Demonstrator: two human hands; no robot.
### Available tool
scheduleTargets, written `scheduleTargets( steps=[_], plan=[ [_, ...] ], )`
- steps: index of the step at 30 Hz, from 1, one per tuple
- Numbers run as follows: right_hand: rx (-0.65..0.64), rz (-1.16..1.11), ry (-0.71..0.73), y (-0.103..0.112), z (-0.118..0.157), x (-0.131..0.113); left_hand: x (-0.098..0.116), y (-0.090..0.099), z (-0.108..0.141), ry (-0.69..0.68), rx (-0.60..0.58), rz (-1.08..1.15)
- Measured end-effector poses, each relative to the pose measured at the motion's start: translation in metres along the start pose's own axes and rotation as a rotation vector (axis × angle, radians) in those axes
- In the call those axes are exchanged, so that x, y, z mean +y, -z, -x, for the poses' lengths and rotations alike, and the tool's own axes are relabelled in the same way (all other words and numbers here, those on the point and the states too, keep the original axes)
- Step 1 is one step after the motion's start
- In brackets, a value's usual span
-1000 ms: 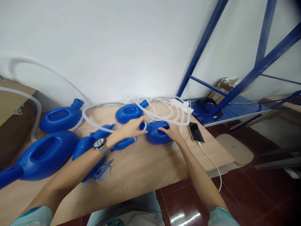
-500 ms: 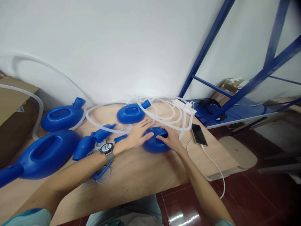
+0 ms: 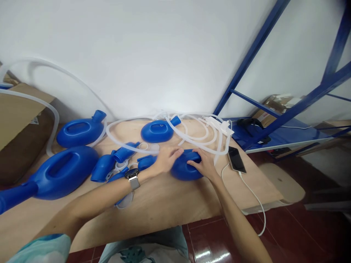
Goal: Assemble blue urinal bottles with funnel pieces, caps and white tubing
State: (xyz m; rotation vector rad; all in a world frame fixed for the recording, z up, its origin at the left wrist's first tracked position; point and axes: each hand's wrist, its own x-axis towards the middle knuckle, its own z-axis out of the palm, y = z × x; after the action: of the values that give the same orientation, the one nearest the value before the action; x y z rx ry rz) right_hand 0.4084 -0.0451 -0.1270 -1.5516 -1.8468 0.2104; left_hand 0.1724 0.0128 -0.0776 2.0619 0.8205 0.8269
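Note:
A blue plastic urinal bottle (image 3: 186, 171) lies on the wooden table, its grip opening facing up. My right hand (image 3: 205, 160) grips its right side, with the thumb at the grip opening. At its left end, my left hand (image 3: 168, 159) is curled against the bottle, the far fingers partly hidden. Beside my left wrist are blue elbow-shaped spouts (image 3: 102, 168), a blue cap piece (image 3: 146, 162) and pale rings (image 3: 143, 146). Behind my hands another blue urinal bottle (image 3: 156, 132) lies among loops of clear tubing (image 3: 201, 146).
Two more blue bottles lie at the left, a large one (image 3: 68, 175) and one behind it (image 3: 79, 133), near a cardboard box (image 3: 24, 106). To the right are a phone (image 3: 236, 160) on a white cable, a power strip (image 3: 219, 125), a blue metal rack (image 3: 252, 54) and a stool (image 3: 282, 182).
My left hand has gone from lying flat with spread fingers to curling at the bottle's left end. My right hand stays on the bottle. The view has shifted slightly left.

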Motion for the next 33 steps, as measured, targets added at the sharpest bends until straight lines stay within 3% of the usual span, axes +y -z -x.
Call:
scheduleTargets(
  steps=[3,7,11,14,16,19,23,26,29,33],
  plan=[
    [0.032,0.029,-0.011,-0.002,0.001,-0.001,-0.003,-0.005,-0.013,0.138,0.111,-0.057],
    [0.094,0.073,-0.046,-0.002,-0.003,0.003,-0.004,0.019,-0.014,0.195,0.197,-0.235],
    [0.259,0.131,-0.110,-0.003,-0.006,0.010,-0.011,0.045,0.027,0.229,0.128,-0.483],
    [0.354,0.115,-0.023,-0.011,-0.001,0.003,-0.024,0.048,0.060,0.259,0.005,-0.628],
    [0.275,0.091,0.044,-0.023,0.006,-0.011,-0.032,0.048,0.073,0.281,-0.057,-0.694],
    [0.019,0.059,0.057,-0.048,0.014,-0.041,-0.037,0.052,0.080,0.290,-0.105,-0.749],
    [-0.142,0.057,-0.003,-0.082,0.009,-0.078,-0.025,0.077,0.085,0.245,-0.090,-0.755],
    [-0.236,0.078,-0.063,-0.100,-0.007,-0.095,-0.011,0.104,0.097,0.204,0.029,-0.617],
    [-0.288,0.082,-0.110,-0.112,-0.025,-0.105,0.001,0.125,0.113,0.182,0.233,-0.423],
    [-0.311,0.014,-0.126,-0.114,-0.034,-0.112,0.006,0.136,0.140,0.175,0.452,-0.413]
  ],
)
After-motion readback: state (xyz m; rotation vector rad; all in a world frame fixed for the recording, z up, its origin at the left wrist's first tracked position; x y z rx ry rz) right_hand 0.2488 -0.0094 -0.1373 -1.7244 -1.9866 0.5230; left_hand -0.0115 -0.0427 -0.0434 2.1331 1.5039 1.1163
